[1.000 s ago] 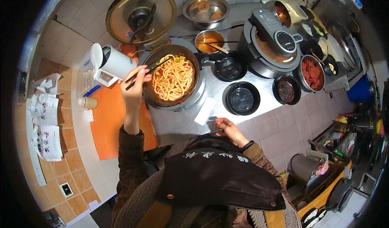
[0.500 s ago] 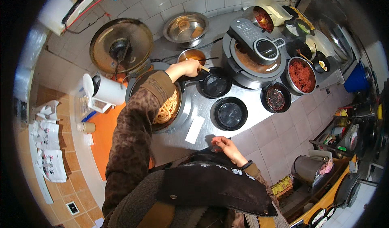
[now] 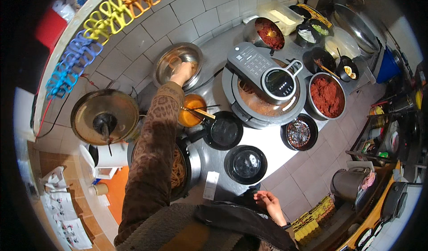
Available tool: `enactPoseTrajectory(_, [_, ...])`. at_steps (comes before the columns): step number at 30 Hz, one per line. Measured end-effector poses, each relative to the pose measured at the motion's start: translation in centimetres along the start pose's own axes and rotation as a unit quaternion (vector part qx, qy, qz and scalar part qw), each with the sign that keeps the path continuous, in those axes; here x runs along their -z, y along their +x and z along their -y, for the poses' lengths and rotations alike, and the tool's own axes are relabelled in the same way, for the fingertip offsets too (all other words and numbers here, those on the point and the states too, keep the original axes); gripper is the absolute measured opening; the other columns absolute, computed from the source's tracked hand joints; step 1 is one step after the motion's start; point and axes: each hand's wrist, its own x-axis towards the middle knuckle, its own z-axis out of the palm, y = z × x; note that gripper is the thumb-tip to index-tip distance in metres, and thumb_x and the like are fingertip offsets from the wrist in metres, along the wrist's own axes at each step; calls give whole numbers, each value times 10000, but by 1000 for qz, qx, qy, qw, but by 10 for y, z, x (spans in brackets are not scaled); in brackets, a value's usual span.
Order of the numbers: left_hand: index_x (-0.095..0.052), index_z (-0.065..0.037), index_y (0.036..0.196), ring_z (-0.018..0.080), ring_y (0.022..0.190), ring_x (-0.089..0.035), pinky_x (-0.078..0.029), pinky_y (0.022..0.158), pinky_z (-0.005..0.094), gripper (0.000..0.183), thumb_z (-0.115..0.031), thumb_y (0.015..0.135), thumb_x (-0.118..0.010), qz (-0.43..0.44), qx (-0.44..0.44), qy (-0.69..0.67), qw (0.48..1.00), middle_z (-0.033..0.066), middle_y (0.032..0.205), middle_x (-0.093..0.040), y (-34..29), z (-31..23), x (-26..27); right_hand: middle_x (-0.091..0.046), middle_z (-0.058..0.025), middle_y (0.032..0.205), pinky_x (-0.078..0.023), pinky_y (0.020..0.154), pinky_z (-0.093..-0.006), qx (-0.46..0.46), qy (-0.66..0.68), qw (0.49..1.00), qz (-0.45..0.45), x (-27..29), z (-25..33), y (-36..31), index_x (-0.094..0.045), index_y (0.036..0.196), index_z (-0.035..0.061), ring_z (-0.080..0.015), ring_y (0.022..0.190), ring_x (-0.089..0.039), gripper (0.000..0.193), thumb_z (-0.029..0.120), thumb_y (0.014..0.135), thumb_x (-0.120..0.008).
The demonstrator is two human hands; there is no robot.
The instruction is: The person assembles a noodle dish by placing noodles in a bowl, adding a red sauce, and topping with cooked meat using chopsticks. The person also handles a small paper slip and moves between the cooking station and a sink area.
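Left hand point(image 3: 182, 73) inside the steel bowl point(image 3: 190, 52), arm point(image 3: 151, 148) outstretched
Its grip is hidden, so I cannot tell; right hand point(image 3: 269, 204) loosely half-spread, nearer the body than the bowl.

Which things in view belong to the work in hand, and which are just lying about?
Likely in use:
- steel bowl, with the left hand over it
- noodles, partly hidden behind the left sleeve
- orange liquid beside that sleeve

Apparently just lying about:
- white pitcher
- small jar
- white slip on the counter
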Motion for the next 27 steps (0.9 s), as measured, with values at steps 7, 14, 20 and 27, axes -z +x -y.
enactPoseTrajectory(7, [-689, -42, 1015, 386, 978, -627, -492, 863, 452, 230, -191, 864, -599, -13, 7, -28, 999, 235, 1002, -655, -3, 18, -12, -642, -100, 1112, -488, 892, -292, -21, 2, 1000, -14, -3, 17, 12, -543, 1173, -5, -174, 1023, -615, 244, 78, 981, -418])
enactPoseTrajectory(14, [-680, -28, 993, 385, 924, -636, -503, 811, 443, 229, -207, 864, -618, -97, 62, -50, 992, 230, 948, -654, -49, 22, 17, -637, -93, 1131, -479, 912, -294, -1, -42, 998, 44, -18, 28, 19, -542, 1181, -1, -174, 1053, -610, 252, 84, 990, -401])
enactPoseTrajectory(20, [-679, -25, 994, 364, 874, -648, -510, 765, 407, 216, -184, 851, -644, -246, -50, -102, 962, 198, 919, -664, -134, 6, 71, -652, -80, 1101, -478, 881, -277, 17, -77, 995, 64, -26, 30, 13, -551, 1184, 3, -149, 1011, -618, 252, 114, 994, -428])
enactPoseTrajectory(27, [-667, -8, 957, 244, 702, -631, -487, 664, 313, 254, -242, 857, -674, -171, -31, -166, 971, 135, 822, -653, -302, -3, 136, -658, -79, 1066, -479, 834, -260, 63, -122, 981, 136, -35, 25, 11, -567, 1162, 2, -143, 973, -622, 253, 171, 1005, -465])
